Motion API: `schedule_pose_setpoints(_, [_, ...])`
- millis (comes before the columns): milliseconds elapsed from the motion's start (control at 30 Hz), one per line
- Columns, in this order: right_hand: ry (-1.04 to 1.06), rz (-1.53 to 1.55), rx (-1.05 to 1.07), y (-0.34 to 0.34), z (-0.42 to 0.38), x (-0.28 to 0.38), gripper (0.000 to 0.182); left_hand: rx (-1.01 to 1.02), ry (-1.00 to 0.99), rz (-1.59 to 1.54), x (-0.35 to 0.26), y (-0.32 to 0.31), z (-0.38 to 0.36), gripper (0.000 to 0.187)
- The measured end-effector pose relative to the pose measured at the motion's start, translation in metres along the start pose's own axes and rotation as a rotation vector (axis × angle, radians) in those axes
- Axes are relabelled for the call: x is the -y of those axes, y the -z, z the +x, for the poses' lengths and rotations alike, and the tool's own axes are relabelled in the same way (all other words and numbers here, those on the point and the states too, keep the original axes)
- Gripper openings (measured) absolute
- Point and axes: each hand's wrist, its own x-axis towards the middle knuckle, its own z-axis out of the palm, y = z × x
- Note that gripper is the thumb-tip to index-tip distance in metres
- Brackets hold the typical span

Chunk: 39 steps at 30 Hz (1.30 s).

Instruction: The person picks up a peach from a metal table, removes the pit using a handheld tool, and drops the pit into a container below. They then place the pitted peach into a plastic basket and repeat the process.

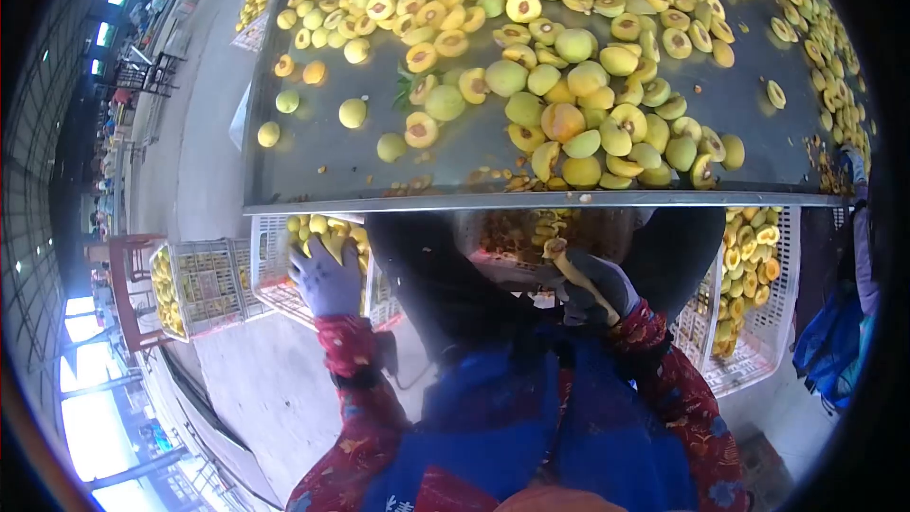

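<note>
My left hand point(327, 280), in a pale grey-lilac work glove, is over the white plastic crate point(268, 261) at the left, below the table edge. Its fingers are spread at the yellow peach halves point(319, 225) in that crate. My right hand point(599, 286), in a darker grey glove, is closed round a slim tan tool point(575, 275) in front of my lap. The tool slants, its knobbed end up toward the table; its exact kind is unclear. Just above both hands, the metal table point(322, 171) carries a heap of peaches, many cut in half with reddish centres.
Another white crate point(782, 294) with cut peaches stands at my right knee. Further crates point(204, 284) of fruit stand on the floor at left. The table's front rim point(531, 199) runs across above my legs. A person's lilac sleeve point(864, 256) is at the far right.
</note>
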Motion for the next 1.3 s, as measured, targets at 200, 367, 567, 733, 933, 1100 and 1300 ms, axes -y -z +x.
schedule_pose_setpoints(200, [-0.040, -0.086, 0.030, -0.014, 0.006, -0.005, 0.025, 0.131, -0.508, -0.152, -0.076, -0.048, 0.107, 0.057])
schedule_pose_setpoints(367, [-0.008, -0.131, 0.033, -0.017, 0.001, -0.012, 0.026, 0.426, -0.251, -0.284, -0.107, -0.073, 0.126, 0.052])
schedule_pose_setpoints(567, [0.588, -0.918, -0.055, -0.015, 0.017, -0.024, 0.021, 0.399, -0.678, -1.190, -0.082, -0.024, 0.055, 0.036])
schedule_pose_setpoints(733, [1.414, -2.109, -0.279, -0.038, 0.009, -0.018, 0.033, 0.993, -0.103, -2.038, -0.119, 0.009, -0.010, 0.052])
schedule_pose_setpoints(933, [1.348, -2.175, -0.351, -0.049, 0.001, -0.021, 0.032, 1.040, 0.116, -1.935, -0.144, 0.038, -0.050, 0.059])
schedule_pose_setpoints(1100, [1.158, -1.859, -0.318, -0.047, 0.003, -0.028, 0.026, 0.752, -0.157, -2.008, -0.149, -0.010, -0.074, 0.043])
schedule_pose_setpoints(1300, [0.317, -0.569, 0.128, -0.037, 0.010, -0.013, 0.026, 0.702, -0.015, -1.969, -0.159, -0.005, -0.086, 0.040])
